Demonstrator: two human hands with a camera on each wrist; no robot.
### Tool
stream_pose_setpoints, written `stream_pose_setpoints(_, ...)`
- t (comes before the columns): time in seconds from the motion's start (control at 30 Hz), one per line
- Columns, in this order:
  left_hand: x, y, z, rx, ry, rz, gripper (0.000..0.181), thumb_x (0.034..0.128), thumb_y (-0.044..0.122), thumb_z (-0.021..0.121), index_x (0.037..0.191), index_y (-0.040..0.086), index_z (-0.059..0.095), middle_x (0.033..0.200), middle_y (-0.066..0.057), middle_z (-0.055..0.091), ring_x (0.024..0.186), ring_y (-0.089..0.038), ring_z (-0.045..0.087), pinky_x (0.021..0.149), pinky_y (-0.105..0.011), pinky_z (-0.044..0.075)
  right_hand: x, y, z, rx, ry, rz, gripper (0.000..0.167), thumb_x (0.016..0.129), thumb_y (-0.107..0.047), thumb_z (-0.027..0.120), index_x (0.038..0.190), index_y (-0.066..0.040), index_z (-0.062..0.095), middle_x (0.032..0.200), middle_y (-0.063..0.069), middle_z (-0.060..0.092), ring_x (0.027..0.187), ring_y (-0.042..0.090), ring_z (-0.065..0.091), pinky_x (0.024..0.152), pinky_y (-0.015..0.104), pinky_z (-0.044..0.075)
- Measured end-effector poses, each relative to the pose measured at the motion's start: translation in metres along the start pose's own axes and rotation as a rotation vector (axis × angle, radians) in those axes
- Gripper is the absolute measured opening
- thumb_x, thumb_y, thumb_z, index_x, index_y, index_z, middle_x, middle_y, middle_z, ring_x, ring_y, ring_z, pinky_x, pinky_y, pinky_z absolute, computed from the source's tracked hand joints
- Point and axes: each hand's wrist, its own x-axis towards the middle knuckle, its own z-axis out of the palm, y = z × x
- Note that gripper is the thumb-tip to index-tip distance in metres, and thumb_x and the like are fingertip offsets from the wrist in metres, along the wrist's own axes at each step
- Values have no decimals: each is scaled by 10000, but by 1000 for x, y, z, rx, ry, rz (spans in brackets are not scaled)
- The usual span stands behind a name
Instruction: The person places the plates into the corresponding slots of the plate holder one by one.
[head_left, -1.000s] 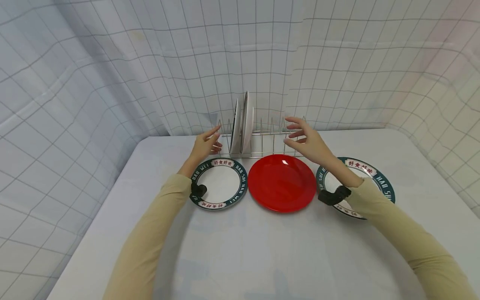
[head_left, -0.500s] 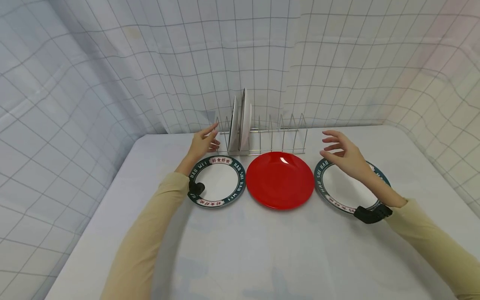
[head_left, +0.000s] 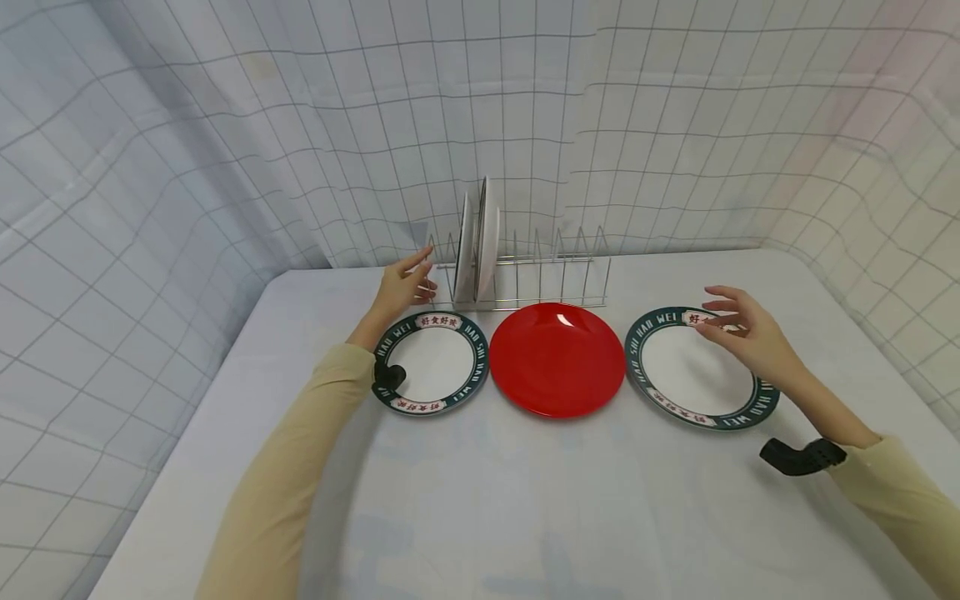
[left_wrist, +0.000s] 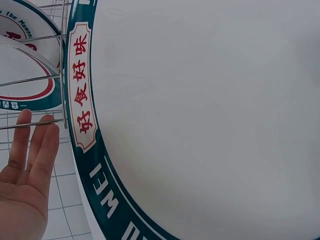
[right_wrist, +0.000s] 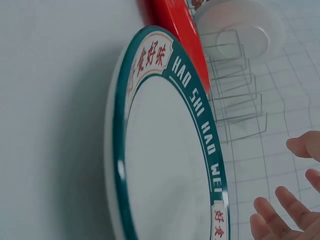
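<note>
My left hand is at the left end of a wire dish rack, its fingers fairly straight. In the left wrist view, the fingertips touch or nearly touch a rack wire. Two plates, a thinner one and a taller white one, stand upright in the rack. Over the right-hand green-rimmed plate hovers my right hand, fingers loosely bent and holding nothing. A red plate lies flat in the middle. Below my left wrist lies another green-rimmed plate.
A white cloth covers the table. Behind the rack and at both sides hangs a white gridded curtain. The three flat plates form a row before the rack, close beside each other.
My right hand has moved right and toward me, from the rack's right end to above the right-hand plate. The left hand stays at the rack. The view has shifted slightly.
</note>
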Motion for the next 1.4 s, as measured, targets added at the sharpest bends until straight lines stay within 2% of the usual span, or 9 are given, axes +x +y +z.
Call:
stream_pose_setpoints(0.4, 2, -3, -2, 38, -4, 20, 460, 1038, 221, 428, 1486, 137, 366, 1052, -394, 599, 945, -493, 621, 893, -527, 530, -26, 33, -25, -55, 37, 140, 647, 919, -198, 656, 1462, -53, 334, 1288, 295, 485, 916, -150, 426, 684, 3, 391)
stream_pose_setpoints(0.6, 2, -3, -2, 40, -2, 22, 459, 1038, 223, 428, 1485, 137, 370, 1052, -395, 598, 942, -487, 625, 881, -508, 542, -31, 46, -35, -72, -27, 211, 711, 928, -225, 642, 1485, -13, 253, 1349, 325, 431, 928, -124, 383, 673, 43, 385)
stream_pose_setpoints(0.77, 2, -2, -2, 19, -4, 11, 458, 1038, 192, 426, 1483, 104, 365, 1062, -419, 585, 965, -534, 598, 894, -544, 519, -34, 53, -38, -66, -112, 277, 743, 931, -256, 638, 1505, -47, 216, 1386, 353, 379, 1051, 189, 511, 716, 160, 419)
stream_pose_setpoints(0.87, 7, -8, -3, 20, 3, 12, 462, 1036, 219, 433, 1482, 118, 372, 1055, -404, 601, 945, -504, 623, 868, -515, 544, -36, 57, -38, -44, -157, 307, 745, 938, -272, 629, 1516, -75, 201, 1411, 360, 338, 1149, 448, 456, 732, 199, 435)
stream_pose_setpoints(0.93, 10, -14, -4, 43, 13, 23, 465, 1036, 247, 433, 1482, 132, 376, 1049, -390, 613, 912, -454, 655, 832, -467, 573, -36, 58, -37, -34, -177, 320, 745, 941, -283, 626, 1518, -81, 200, 1419, 366, 320, 1177, 513, 431, 740, 224, 457)
stream_pose_setpoints(1.03, 14, -23, -4, 51, 31, 35, 464, 1032, 284, 440, 1478, 163, 393, 1032, -365, 631, 865, -387, 680, 778, -391, 599, -36, 59, -35, -28, -201, 333, 756, 939, -300, 626, 1519, -78, 196, 1427, 374, 305, 1194, 554, 414, 808, 376, 512)
stream_pose_setpoints(1.17, 16, -29, -4, 49, 34, 41, 463, 1028, 305, 448, 1472, 183, 405, 1017, -349, 639, 811, -313, 693, 746, -349, 605, -36, 58, -32, -33, -221, 354, 790, 933, -329, 628, 1521, -62, 172, 1431, 391, 280, 1200, 577, 396, 878, 619, 452)
stream_pose_setpoints(1.27, 17, -29, -3, 58, 35, 42, 462, 1029, 304, 447, 1472, 184, 405, 1003, -335, 645, 767, -249, 693, 749, -359, 605, -36, 59, -31, -34, -230, 370, 800, 928, -339, 634, 1517, -57, 173, 1437, 395, 262, 1201, 573, 385, 890, 645, 429)
stream_pose_setpoints(1.4, 17, -27, -2, 53, 36, 37, 459, 1030, 299, 445, 1474, 189, 402, 1011, -346, 639, 783, -290, 689, 779, -410, 598, -34, 60, -29, -44, -238, 365, 800, 922, -333, 643, 1500, -21, 187, 1431, 386, 263, 1205, 556, 358, 885, 633, 423)
